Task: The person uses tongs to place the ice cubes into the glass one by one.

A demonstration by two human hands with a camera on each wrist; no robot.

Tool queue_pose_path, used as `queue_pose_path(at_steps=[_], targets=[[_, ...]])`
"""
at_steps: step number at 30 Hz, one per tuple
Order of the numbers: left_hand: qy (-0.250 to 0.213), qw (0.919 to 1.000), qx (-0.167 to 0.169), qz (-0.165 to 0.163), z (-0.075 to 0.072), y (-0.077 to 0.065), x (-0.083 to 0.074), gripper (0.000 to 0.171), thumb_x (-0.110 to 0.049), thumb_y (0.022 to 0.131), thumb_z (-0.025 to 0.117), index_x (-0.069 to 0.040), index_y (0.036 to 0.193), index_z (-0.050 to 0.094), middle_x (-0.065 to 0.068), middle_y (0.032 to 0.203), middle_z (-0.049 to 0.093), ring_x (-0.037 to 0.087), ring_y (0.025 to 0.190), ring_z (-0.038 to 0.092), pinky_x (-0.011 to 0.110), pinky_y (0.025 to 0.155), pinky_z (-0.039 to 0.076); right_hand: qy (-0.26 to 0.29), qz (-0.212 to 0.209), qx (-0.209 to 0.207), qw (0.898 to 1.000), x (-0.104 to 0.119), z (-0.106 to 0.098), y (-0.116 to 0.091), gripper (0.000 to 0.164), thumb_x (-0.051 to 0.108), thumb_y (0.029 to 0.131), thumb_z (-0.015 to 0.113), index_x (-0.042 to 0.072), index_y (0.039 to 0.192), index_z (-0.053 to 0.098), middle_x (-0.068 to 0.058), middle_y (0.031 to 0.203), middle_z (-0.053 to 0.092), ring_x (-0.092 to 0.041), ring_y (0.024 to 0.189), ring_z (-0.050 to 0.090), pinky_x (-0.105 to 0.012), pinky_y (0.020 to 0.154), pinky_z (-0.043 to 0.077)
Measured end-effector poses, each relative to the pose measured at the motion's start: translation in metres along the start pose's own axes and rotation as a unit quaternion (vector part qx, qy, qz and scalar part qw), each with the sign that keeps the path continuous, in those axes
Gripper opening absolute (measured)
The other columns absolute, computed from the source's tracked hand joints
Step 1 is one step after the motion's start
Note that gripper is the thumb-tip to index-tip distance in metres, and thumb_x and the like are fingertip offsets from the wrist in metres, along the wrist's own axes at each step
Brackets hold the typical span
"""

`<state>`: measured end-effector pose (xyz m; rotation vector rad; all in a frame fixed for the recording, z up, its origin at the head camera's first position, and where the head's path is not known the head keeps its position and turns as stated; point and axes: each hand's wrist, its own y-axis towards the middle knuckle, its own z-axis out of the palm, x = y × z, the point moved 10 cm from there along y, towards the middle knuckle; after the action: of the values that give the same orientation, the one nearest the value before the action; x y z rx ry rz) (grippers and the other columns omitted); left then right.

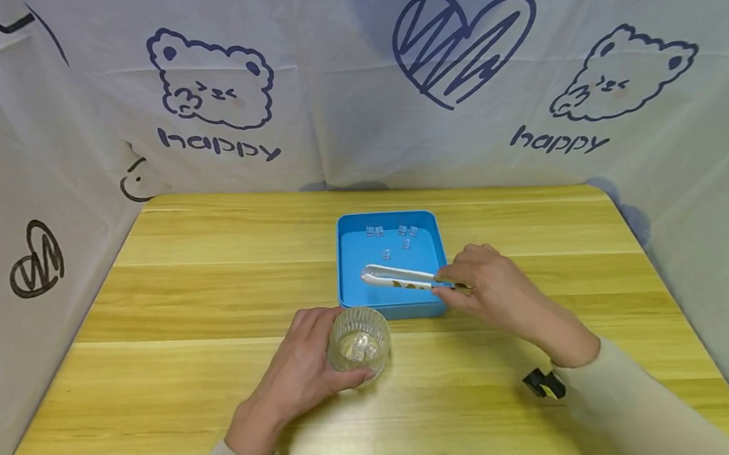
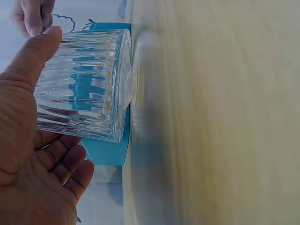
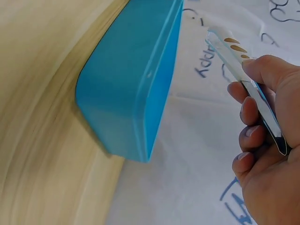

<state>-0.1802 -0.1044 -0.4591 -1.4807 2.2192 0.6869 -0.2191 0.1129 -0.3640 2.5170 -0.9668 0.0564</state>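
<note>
My left hand [image 1: 304,361] holds a ribbed clear glass [image 1: 358,328] at the front edge of a blue tray; in the left wrist view the thumb lies along the glass [image 2: 89,84] and the fingers reach behind it. Several clear cubes [image 1: 361,346] lie at the bottom of the glass. With the right hand [image 1: 491,282] I pinch white tongs with gold marks [image 1: 400,277] over the tray. Something small and clear shows at their tips. The right wrist view has the tongs [image 3: 239,61] between thumb and fingers, above the tray's rim.
Several clear cubes [image 1: 406,243] are scattered on the floor of the blue tray [image 1: 351,218], mostly toward its back. Tray and glass are on a wood-grain table [image 1: 226,267]. White cloth [image 1: 340,79] with drawings hangs behind and at the sides.
</note>
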Motion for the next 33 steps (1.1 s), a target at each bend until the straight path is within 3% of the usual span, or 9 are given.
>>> queue_pose_path(at_steps=[4, 7, 10, 16, 33], targets=[[0.0, 1.0, -0.001, 0.002, 0.0, 0.0, 0.0, 0.098, -0.057, 0.068, 0.095, -0.006, 0.142, 0.059, 0.006, 0.131, 0.063, 0.026, 0.127, 0.054, 0.046, 0.107, 0.053, 0.018, -0.028, -0.014, 0.999, 0.016, -0.008, -0.008, 0.015, 0.024, 0.095, 0.08, 0.009, 0.096, 0.081, 0.002, 0.081, 0.069, -0.013, 0.079, 0.059, -0.035, 0.074, 0.054], [0.0, 1.0, -0.003, 0.005, -0.001, -0.001, -0.001, 0.098, -0.057, 0.068, 0.096, -0.006, 0.143, 0.059, 0.006, 0.131, 0.064, 0.026, 0.127, 0.054, 0.046, 0.107, 0.053, 0.028, -0.054, -0.031, 0.998, 0.027, -0.01, -0.012, 0.036, 0.04, 0.106, 0.065, 0.01, 0.093, 0.08, 0.004, 0.08, 0.069, -0.01, 0.075, 0.056, -0.032, 0.07, 0.051], [0.001, 1.0, -0.004, 0.008, -0.001, -0.001, -0.002, 0.098, -0.056, 0.068, 0.096, -0.007, 0.143, 0.058, 0.006, 0.131, 0.064, 0.026, 0.126, 0.055, 0.045, 0.108, 0.053, 0.037, -0.079, -0.041, 0.995, 0.037, -0.007, -0.014, 0.048, 0.047, 0.11, 0.052, 0.011, 0.092, 0.08, 0.005, 0.079, 0.068, -0.009, 0.073, 0.054, -0.03, 0.068, 0.049], [-0.003, 0.9999, -0.005, 0.011, -0.002, -0.002, -0.003, 0.096, -0.055, 0.068, 0.097, -0.008, 0.143, 0.059, 0.006, 0.133, 0.064, 0.025, 0.126, 0.055, 0.045, 0.107, 0.053, 0.049, -0.096, -0.047, 0.993, 0.046, 0.003, -0.019, 0.032, 0.035, 0.106, 0.065, 0.01, 0.092, 0.079, 0.005, 0.079, 0.068, -0.01, 0.074, 0.054, -0.028, 0.068, 0.043], [-0.005, 0.9999, -0.004, 0.016, -0.001, -0.001, -0.005, 0.095, -0.053, 0.067, 0.097, -0.009, 0.142, 0.059, 0.005, 0.132, 0.064, 0.024, 0.124, 0.055, 0.043, 0.104, 0.054, 0.023, -0.093, -0.039, 0.995, 0.051, 0.013, -0.023, 0.036, 0.037, 0.107, 0.062, 0.01, 0.092, 0.078, 0.005, 0.079, 0.067, -0.01, 0.073, 0.051, -0.028, 0.068, 0.042]])
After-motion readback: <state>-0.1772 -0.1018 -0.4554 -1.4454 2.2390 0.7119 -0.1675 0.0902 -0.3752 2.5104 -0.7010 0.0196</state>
